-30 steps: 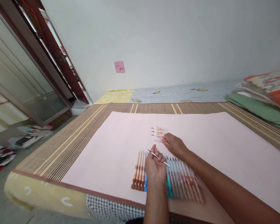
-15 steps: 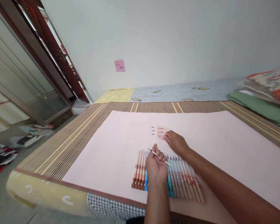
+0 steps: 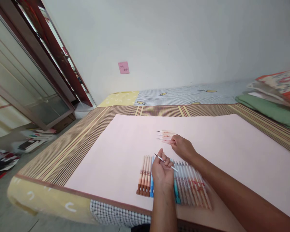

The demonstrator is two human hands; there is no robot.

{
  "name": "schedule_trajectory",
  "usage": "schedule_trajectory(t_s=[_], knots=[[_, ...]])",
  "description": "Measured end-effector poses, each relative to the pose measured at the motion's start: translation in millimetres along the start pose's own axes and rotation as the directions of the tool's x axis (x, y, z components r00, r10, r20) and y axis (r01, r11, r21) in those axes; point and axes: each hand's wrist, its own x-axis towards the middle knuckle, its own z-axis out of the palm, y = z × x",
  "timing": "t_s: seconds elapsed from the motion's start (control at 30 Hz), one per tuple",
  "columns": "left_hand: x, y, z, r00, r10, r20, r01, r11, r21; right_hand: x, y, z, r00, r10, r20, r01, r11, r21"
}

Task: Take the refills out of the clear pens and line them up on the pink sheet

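Observation:
My left hand (image 3: 163, 166), palm up with curled fingers, holds a slim white pen refill (image 3: 174, 169) with a dark tip, slanting across the fingers. Beyond it, my right hand (image 3: 183, 147) is closed in a pinch at the right end of the nearest of several dark-tipped refills. These refills (image 3: 160, 135) lie side by side, pointing left, among pale pink-patterned pieces (image 3: 167, 136). Below my hands is a row of pens: cream-and-brown pens (image 3: 144, 177), blue ones partly hidden by my left wrist, a teal one (image 3: 176, 190), and clear patterned pens (image 3: 193, 185).
A large pale pink sheet (image 3: 106, 154) covers much of the striped mat (image 3: 60, 154) on the bed. Folded green cloth (image 3: 268, 111) and a patterned cushion (image 3: 285, 82) are stacked at the right. A pink note (image 3: 124, 67) is stuck to the wall behind.
Both hands keep nearly the same place and grip. The view has shifted only very slightly.

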Motion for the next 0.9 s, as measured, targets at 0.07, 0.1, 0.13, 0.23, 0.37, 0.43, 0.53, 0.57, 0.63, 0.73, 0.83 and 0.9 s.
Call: schedule_trajectory(t_s=[0.07, 0.1, 0.13, 0.23, 0.37, 0.43, 0.53, 0.57, 0.63, 0.73, 0.83, 0.9], knots=[[-0.1, 0.1, 0.3, 1.0, -0.004, -0.001, 0.004, 1.0, -0.009, -0.2, -0.8, -1.2, 1.0, 0.006, 0.001, -0.006, 1.0, 0.003], [-0.1, 0.2, 0.6, 1.0, -0.005, -0.002, 0.005, 1.0, -0.013, -0.3, -1.1, -1.9, 1.0, 0.008, 0.002, -0.008, 1.0, 0.006], [-0.1, 0.3, 1.0, 1.0, -0.005, -0.002, 0.005, 1.0, -0.015, -0.4, -1.3, -2.6, 1.0, 0.008, 0.001, -0.008, 1.0, 0.009], [-0.2, 0.1, 2.0, 1.0, -0.003, -0.005, 0.003, 1.0, -0.019, -0.5, -1.2, -4.2, 1.0, 0.002, -0.007, -0.002, 1.0, 0.015], [-0.8, -0.1, 2.3, 1.0, -0.005, 0.002, 0.005, 1.0, -0.015, 0.2, -0.5, -4.4, 1.0, -0.003, -0.006, 0.003, 1.0, 0.011], [-1.1, -0.1, 2.2, 1.0, -0.004, -0.001, 0.004, 1.0, -0.012, 0.5, -0.3, -4.0, 1.0, -0.006, -0.003, 0.006, 1.0, 0.007], [-0.8, -0.2, 1.7, 1.0, -0.003, 0.005, 0.003, 1.0, -0.013, 0.6, 0.4, -3.5, 1.0, -0.012, -0.001, 0.012, 1.0, 0.01], [-0.5, -0.2, 1.5, 1.0, -0.002, 0.008, 0.002, 1.0, -0.014, 0.5, 0.8, -3.4, 1.0, -0.014, 0.001, 0.014, 1.0, 0.011], [0.1, -0.4, 1.0, 1.0, 0.002, 0.007, -0.002, 1.0, -0.014, 0.2, 1.5, -3.4, 1.0, -0.014, 0.005, 0.014, 1.0, 0.009], [0.5, -0.8, 0.9, 1.0, 0.003, -0.001, -0.003, 1.0, -0.011, 0.0, 2.1, -4.1, 1.0, -0.011, 0.011, 0.011, 1.0, 0.01], [0.0, -0.9, 1.5, 1.0, 0.0, -0.007, 0.0, 1.0, -0.012, 0.5, 1.7, -5.5, 1.0, -0.006, 0.008, 0.006, 1.0, 0.013], [-0.5, -1.0, 1.8, 1.0, -0.001, -0.015, 0.0, 1.0, -0.012, 1.0, 1.0, -6.5, 1.0, -0.006, 0.007, 0.006, 1.0, 0.01]])
